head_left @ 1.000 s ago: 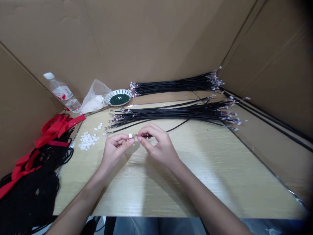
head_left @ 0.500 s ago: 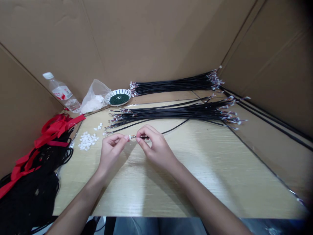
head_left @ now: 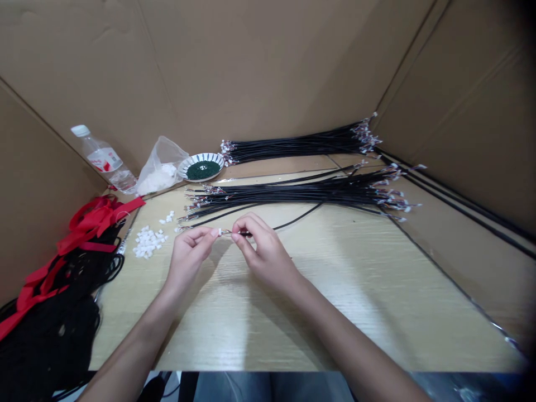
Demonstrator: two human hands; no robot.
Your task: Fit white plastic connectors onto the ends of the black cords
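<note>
Left hand pinching a small white plug between thumb and fingers, plug showing just beyond the thumb tip, thin wires spanning to the right hand, its thumb and forefinger gripping the black cable, cable running back to a bundle.

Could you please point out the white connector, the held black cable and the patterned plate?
White connector (head_left: 220, 232): head view, on its visible end.
Held black cable (head_left: 298, 220): head view, on the stretch past the right hand (head_left: 264, 247).
Patterned plate (head_left: 182, 170): head view, on its left rim.
</note>
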